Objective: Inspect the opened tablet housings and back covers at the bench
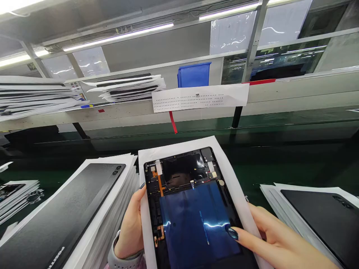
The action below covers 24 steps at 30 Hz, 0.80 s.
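Open tablet [193, 209], thin, stiff, fragile with its insides bare: take by the rim. Under it, white paper sheet [147, 160]. Left hand [130, 224] curled, gripping sheet's edge; right hand [277, 243] extended, fingertip [232, 233] on blue panel [196, 224]. Beside it, stacked tablets [56, 220]; beyond it, blue bin [194, 75].

The left hand [130, 228] grips the left edge of an opened tablet [190, 168], which lies on a white sheet [179, 147] and shows a blue panel [196, 224] inside a black frame [150, 220]. The right hand [280, 243] reaches over the tablet's lower right, with a dark fingernail [232, 233] on the panel. Stacks of black tablets lie to the left [61, 213] and right [316, 224] on a green bench [179, 138]. Beyond, paper-wrapped tablets [126, 87] lie on a shelf [126, 112], left of a blue bin [194, 74].
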{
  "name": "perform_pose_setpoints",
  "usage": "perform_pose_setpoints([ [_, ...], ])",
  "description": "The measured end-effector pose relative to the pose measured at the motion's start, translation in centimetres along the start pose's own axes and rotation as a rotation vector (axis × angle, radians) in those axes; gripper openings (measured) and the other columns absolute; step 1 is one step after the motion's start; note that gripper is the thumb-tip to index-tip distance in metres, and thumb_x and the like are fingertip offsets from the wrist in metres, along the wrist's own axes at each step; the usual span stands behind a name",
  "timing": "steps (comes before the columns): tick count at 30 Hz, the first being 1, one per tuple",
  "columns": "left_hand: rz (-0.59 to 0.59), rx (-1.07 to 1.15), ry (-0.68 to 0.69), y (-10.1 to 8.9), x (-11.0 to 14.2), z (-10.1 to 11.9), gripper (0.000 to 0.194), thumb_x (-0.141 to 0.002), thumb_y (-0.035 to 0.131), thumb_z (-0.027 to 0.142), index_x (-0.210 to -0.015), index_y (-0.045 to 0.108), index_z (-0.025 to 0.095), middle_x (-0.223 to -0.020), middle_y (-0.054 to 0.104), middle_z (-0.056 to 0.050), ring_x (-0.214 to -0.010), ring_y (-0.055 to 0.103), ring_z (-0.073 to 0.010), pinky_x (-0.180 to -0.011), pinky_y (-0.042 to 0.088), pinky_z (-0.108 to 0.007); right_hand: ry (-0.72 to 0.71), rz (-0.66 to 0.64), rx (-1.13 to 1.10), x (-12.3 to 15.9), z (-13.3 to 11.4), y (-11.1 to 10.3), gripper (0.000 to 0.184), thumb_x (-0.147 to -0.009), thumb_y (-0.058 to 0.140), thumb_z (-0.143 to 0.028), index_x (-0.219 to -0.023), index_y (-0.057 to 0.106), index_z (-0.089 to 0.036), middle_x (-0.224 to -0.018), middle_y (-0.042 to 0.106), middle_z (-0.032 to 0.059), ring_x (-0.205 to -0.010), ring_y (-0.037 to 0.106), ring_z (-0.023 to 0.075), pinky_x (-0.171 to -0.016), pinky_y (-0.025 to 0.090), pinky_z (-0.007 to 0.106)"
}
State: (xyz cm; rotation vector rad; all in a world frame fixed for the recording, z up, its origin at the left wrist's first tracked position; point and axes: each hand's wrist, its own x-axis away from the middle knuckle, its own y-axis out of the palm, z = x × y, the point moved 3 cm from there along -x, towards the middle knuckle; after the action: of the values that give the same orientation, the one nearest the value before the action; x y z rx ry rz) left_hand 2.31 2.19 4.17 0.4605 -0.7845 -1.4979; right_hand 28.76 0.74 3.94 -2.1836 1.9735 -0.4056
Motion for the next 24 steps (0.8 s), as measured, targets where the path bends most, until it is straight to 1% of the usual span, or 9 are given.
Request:
perform_pose_setpoints([
  [6, -0.041, 0.011, -0.02, 1.8, 0.7, -0.1, 0.036, -0.095, 0.051, 0.034, -0.093, 0.084, 0.018, -0.085, 0.083, -0.004, -0.103, 0.075, -0.0312, -0.092, 0.06, -0.035, -0.011, -0.016, -0.03, 0.0, -0.3, 0.1, 0.046, -0.075, 0.073, -0.061, -0.107, 0.08, -0.029, -0.117, 0.075, 0.0083, -0.113, 0.064, 0.0387, -0.099, 0.053, 0.047],
  [8, -0.02, -0.008, -0.001, 1.5, 1.0, 0.0, 0.033, -0.096, 0.054, 0.034, -0.09, 0.084, 0.021, -0.081, 0.083, -0.001, -0.088, 0.079, -0.0249, -0.08, 0.062, -0.026, -0.009, -0.015, -0.037, 0.0, -0.6, 0.1, 0.044, -0.076, 0.073, -0.058, -0.109, 0.079, -0.029, -0.116, 0.075, 0.008, -0.112, 0.065, 0.0381, -0.099, 0.053, 0.048],
  [11, 0.07, -0.054, 0.115, 0.0, 0.9, 0.5, 0.017, -0.089, 0.07, 0.022, -0.091, 0.083, 0.032, -0.087, 0.083, 0.009, -0.076, 0.078, -0.015, -0.071, 0.06, -0.015, -0.064, -0.086, -0.018, -0.1, -1.5, 0.3, 0.032, -0.08, 0.071, -0.048, -0.105, 0.079, -0.03, -0.106, 0.076, 0.0058, -0.103, 0.068, 0.0343, -0.095, 0.055, 0.045],
  [12, 0.088, -0.094, 0.142, -0.6, 0.6, 0.7, 0.022, -0.085, 0.074, 0.018, -0.095, 0.082, 0.035, -0.092, 0.083, 0.01, -0.08, 0.078, -0.0156, -0.073, 0.06, -0.016, -0.096, -0.111, -0.014, -0.2, -1.8, 0.3, 0.027, -0.081, 0.069, -0.044, -0.102, 0.079, -0.03, -0.102, 0.076, 0.0047, -0.099, 0.068, 0.0325, -0.093, 0.056, 0.044],
  [14, 0.033, -0.147, 0.016, -1.4, -0.1, 0.6, 0.018, -0.087, 0.073, 0.033, -0.103, 0.082, 0.031, -0.099, 0.083, 0.006, -0.092, 0.078, -0.0235, -0.074, 0.063, -0.022, -0.151, -0.127, -0.015, -0.3, -2.5, 0.3, 0.021, -0.083, 0.067, -0.038, -0.098, 0.08, -0.03, -0.092, 0.074, 0.0025, -0.092, 0.068, 0.0287, -0.089, 0.056, 0.04],
  [16, -0.044, -0.183, -0.037, -1.4, -0.7, 0.7, 0.027, -0.088, 0.071, 0.04, -0.111, 0.08, 0.029, -0.109, 0.082, 0.004, -0.108, 0.073, -0.0286, -0.083, 0.062, -0.026, -0.188, -0.104, -0.019, -0.3, -2.9, 0.2, 0.021, -0.083, 0.066, -0.032, -0.098, 0.08, -0.031, -0.086, 0.073, 0.0009, -0.086, 0.067, 0.0258, -0.084, 0.056, 0.036],
  [18, -0.079, -0.232, 0.033, -0.9, -1.0, 1.0, 0.031, -0.088, 0.072, 0.037, -0.117, 0.076, 0.031, -0.115, 0.08, 0.005, -0.115, 0.07, -0.0297, -0.088, 0.06, -0.027, -0.22, -0.09, -0.026, -0.3, -3.1, 0.1, 0.022, -0.083, 0.064, -0.029, -0.099, 0.08, -0.03, -0.085, 0.072, 0.0004, -0.083, 0.065, 0.0241, -0.078, 0.056, 0.033],
  [21, -0.018, -0.314, 0.163, -0.1, -0.6, 1.1, 0.045, -0.085, 0.074, 0.033, -0.129, 0.068, 0.034, -0.119, 0.079, 0.004, -0.111, 0.071, -0.0307, -0.08, 0.062, -0.028, -0.24, -0.135, -0.029, -0.4, -2.8, 0.0, 0.025, -0.085, 0.063, -0.029, -0.104, 0.078, -0.027, -0.087, 0.071, 0.0012, -0.083, 0.064, 0.0237, -0.078, 0.056, 0.034],
  [24, 0.09, -0.41, 0.177, -0.4, -0.3, 0.8, 0.063, -0.082, 0.075, 0.043, -0.142, 0.058, 0.032, -0.121, 0.078, -0.001, -0.101, 0.074, -0.0336, -0.067, 0.063, -0.032, -0.234, -0.174, 0.009, -0.6, -2.2, -0.1, 0.03, -0.087, 0.064, -0.032, -0.113, 0.076, -0.025, -0.095, 0.072, 0.003, -0.089, 0.065, 0.0246, -0.083, 0.055, 0.036],
])
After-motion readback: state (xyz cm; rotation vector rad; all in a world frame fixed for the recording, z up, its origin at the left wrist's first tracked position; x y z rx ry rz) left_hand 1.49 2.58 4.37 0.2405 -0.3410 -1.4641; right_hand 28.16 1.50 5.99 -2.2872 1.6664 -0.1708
